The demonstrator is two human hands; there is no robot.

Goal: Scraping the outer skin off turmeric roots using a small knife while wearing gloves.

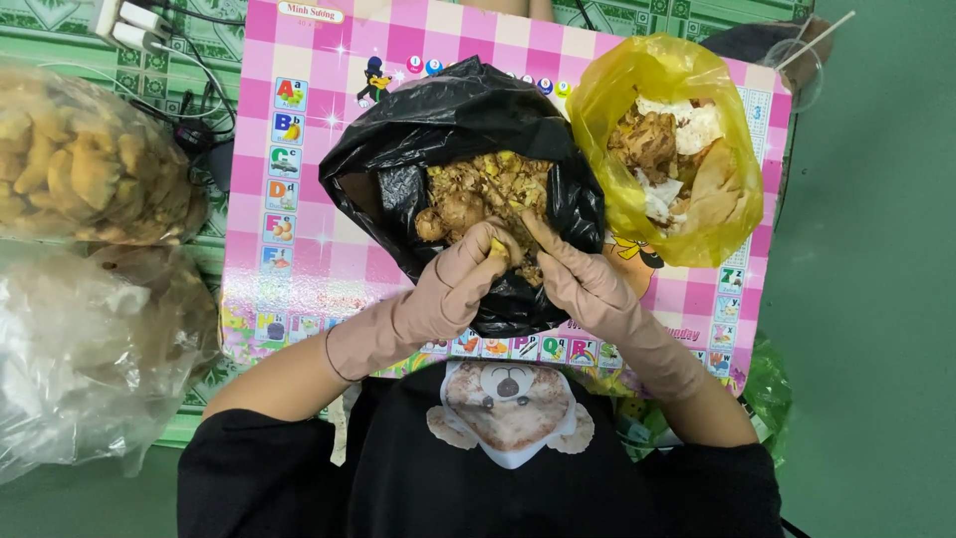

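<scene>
Beige rubber gloves cover both hands, which meet over the mouth of a black plastic bag [453, 120].

Left hand [453, 289]: fingers curled closed around a small yellowish-brown piece [495, 246], pinched at the fingertips. Right hand [583, 284]: forefinger extended and touching the same piece from the other side; whether its other fingers grip anything cannot be told.

Just beyond the grip: a heap of brown scraps and lumps [483, 189] inside the black bag, with a few rounded knobs at its near-left edge.

Beyond and to the right of the grip: a yellow plastic bag [647, 75], open, holding pale and brown pieces.

Well to the left of the grip: two clear bags [75, 169] of tan, knobbly roots, one full and the nearer one cloudy and slack.

Progress, as judged: much is sorted into the two open bags; the full clear bags suggest plenty remains.

Surface: a low pink-and-white chequered table [299, 60] bordered with picture tiles, set on a green patterned mat [214, 35] over a plain green floor [866, 299]. Cables and white plugs [129, 25] lie far left.
</scene>
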